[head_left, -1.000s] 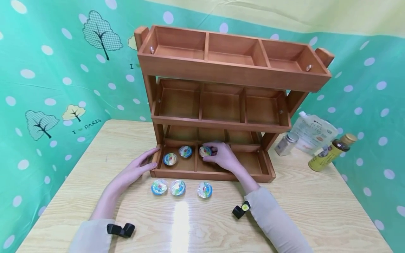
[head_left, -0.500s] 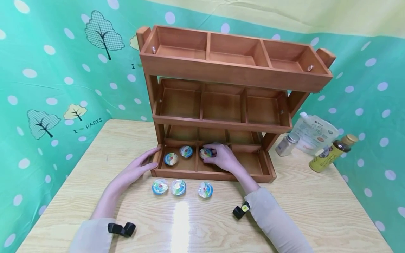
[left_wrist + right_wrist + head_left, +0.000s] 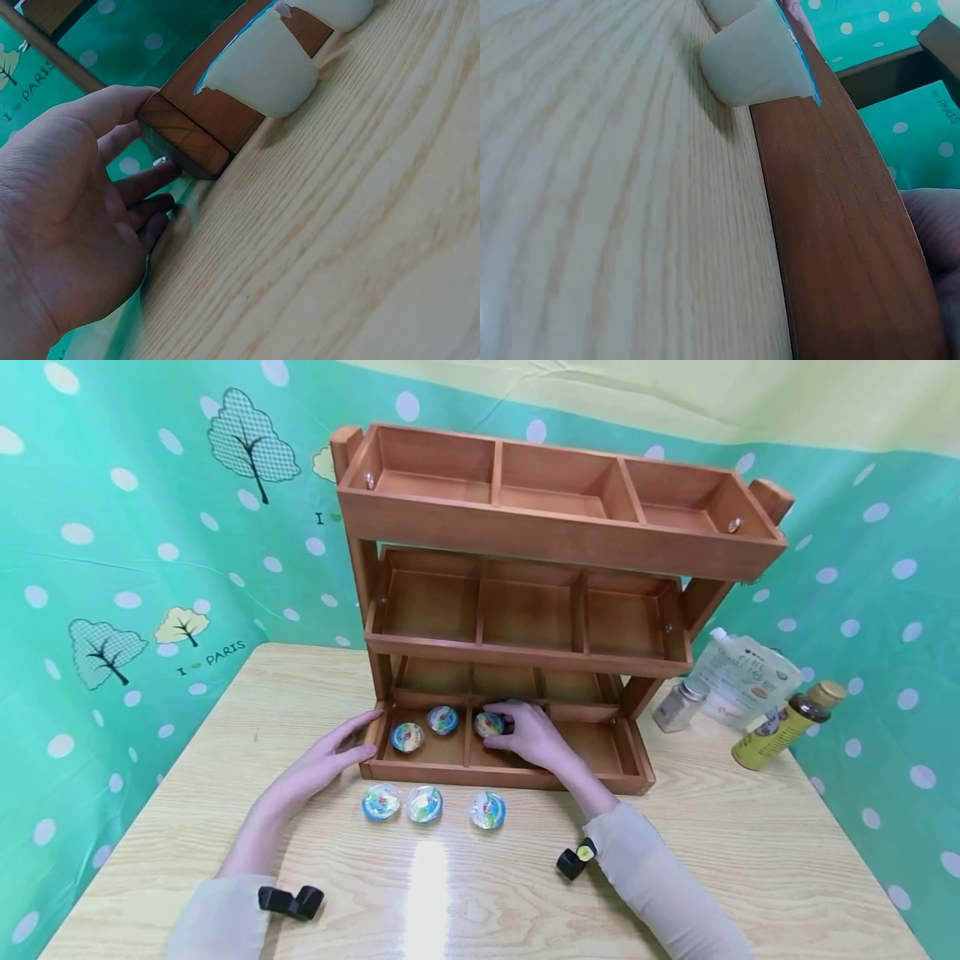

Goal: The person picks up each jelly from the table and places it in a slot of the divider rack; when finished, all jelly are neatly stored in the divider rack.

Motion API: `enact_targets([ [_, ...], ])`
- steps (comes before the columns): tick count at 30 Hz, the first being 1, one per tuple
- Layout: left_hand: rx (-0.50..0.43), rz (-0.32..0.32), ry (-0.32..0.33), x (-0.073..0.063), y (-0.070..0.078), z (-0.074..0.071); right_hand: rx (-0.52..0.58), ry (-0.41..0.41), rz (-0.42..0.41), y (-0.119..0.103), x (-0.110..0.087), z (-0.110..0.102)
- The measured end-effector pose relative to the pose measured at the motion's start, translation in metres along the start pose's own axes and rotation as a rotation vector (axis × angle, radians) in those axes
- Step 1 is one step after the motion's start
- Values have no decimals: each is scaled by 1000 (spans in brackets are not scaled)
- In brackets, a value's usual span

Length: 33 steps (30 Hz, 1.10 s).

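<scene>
R hand (image 3: 534,733), ctr of head view: thumb & fingers clamped on a small round plastic cup w/ blue-&-multicoloured printed lid (image 3: 488,725). Held cup sits within the middle compartment of the btm tier (image 3: 495,778), close to that compartment's L divider (image 3: 469,739); whether its base touches the tier floor can't be confirmed. R wrist view shows the R hand only in part, at R edge of frame; fingertips not visible there.

L hand (image 3: 327,762), L of ctr: fingers relaxed & apart, touching the L end of btm tier, thumb toward the front corner. No cup in its fingers.

Structure: reddish-brown wooden three-tier rack (image 3: 555,537), upper ctr to mid-frame, three compartments per tier.

Other cups, same type: two in btm tier's L compartment, viz. front-L cup (image 3: 407,737) & rear-R cup (image 3: 442,720). Three more on the pale wood-grain counter (image 3: 352,868), in front of rack, lower ctr: L cup (image 3: 381,802) & middle cup (image 3: 424,804) near each other, R cup (image 3: 487,810) set apart.

R side of frame, on counter: clear jar w/ metal lid (image 3: 678,706), white printed spout pouch (image 3: 742,681) behind it, bottle w/ yellow label & gold cap (image 3: 783,727), leaning. Backdrop: green dotted cloth (image 3: 150,568).
</scene>
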<state>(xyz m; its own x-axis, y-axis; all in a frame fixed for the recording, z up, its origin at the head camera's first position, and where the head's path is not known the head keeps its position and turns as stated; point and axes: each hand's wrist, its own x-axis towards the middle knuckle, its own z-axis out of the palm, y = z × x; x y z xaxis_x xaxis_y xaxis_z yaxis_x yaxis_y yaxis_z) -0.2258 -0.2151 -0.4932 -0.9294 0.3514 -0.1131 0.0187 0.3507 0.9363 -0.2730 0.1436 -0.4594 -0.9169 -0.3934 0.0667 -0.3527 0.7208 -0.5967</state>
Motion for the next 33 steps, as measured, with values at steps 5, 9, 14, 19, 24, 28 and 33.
enact_targets([
  [5,1,-4,-2,0,0,0,76,-15,-20,0,-4,-6],
  [9,6,-10,-1,0,0,1,140,23,-33,5,-11,-12],
  [14,12,-6,7,1,0,1,194,92,-72,13,-24,-18],
  [19,13,8,1,0,-1,0,252,143,-142,15,-35,-22],
  [24,12,3,0,0,-1,-1,342,154,-179,13,-42,-23],
  [28,10,0,0,0,0,-1,389,133,-176,10,-47,-24],
  [33,18,3,0,1,0,0,428,81,-156,5,-53,-26],
])
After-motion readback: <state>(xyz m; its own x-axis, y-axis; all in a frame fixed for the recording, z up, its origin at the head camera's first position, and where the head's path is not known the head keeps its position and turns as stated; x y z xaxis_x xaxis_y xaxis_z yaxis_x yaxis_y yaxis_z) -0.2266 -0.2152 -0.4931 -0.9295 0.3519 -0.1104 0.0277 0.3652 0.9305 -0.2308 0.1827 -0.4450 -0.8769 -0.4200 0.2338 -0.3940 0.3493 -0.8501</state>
